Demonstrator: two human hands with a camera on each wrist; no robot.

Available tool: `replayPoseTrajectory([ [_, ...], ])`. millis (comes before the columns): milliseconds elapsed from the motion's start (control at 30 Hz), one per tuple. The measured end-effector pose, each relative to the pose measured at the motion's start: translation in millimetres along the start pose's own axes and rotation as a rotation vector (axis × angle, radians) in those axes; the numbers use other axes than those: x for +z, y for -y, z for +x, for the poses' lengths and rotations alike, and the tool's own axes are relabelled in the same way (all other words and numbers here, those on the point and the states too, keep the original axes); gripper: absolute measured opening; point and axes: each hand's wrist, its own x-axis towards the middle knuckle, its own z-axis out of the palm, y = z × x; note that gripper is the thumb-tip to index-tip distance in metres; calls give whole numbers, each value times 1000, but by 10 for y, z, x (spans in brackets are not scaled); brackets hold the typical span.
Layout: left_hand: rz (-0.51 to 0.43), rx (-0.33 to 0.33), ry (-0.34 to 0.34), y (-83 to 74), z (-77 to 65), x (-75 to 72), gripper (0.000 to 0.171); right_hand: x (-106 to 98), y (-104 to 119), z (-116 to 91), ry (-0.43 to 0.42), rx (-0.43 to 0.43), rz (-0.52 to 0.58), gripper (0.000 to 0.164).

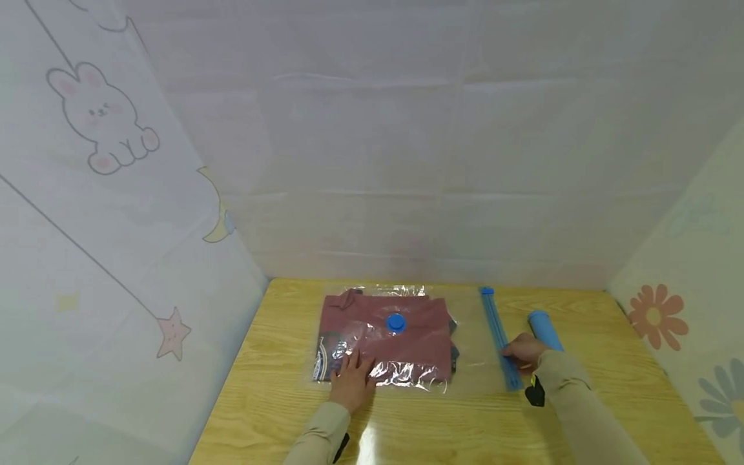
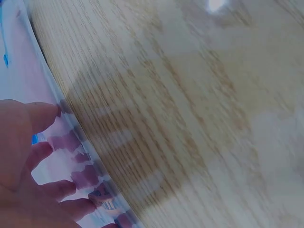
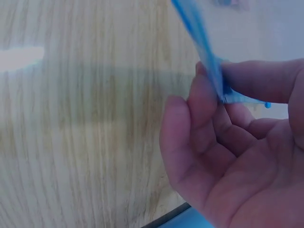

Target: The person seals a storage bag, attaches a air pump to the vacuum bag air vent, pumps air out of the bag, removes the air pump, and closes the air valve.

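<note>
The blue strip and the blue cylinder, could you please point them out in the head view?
Blue strip (image 1: 497, 329), head view: near its middle.
Blue cylinder (image 1: 546, 330), head view: its side.

- No words, brands or numbers can be read in any view.
- Pale print (image 1: 321, 358) (too small to make out) shows lower left of centre in the head view, on the clear bag (image 1: 472, 342) or the maroon cloth (image 1: 415, 349) inside; which, I cannot tell.
- Whitish marks (image 2: 107, 203), illegible, show at lower left in the left wrist view.
</note>
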Motion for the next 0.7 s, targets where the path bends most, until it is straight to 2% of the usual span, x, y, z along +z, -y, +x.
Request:
replayPoseTrajectory([
  [200,26,12,-6,9,4,54,46,28,-84,39,-34,-8,-78,27],
  [333,22,17,-6,21,10,74,47,48,-127,57,-52,-1,-97,20],
  [567,10,15,12,32,12,71,48,103,-87,-41,-134,-83,-221,17],
  [700,0,12,15,32,1,67,49,123,-70,-112,-150,-83,-269,28],
])
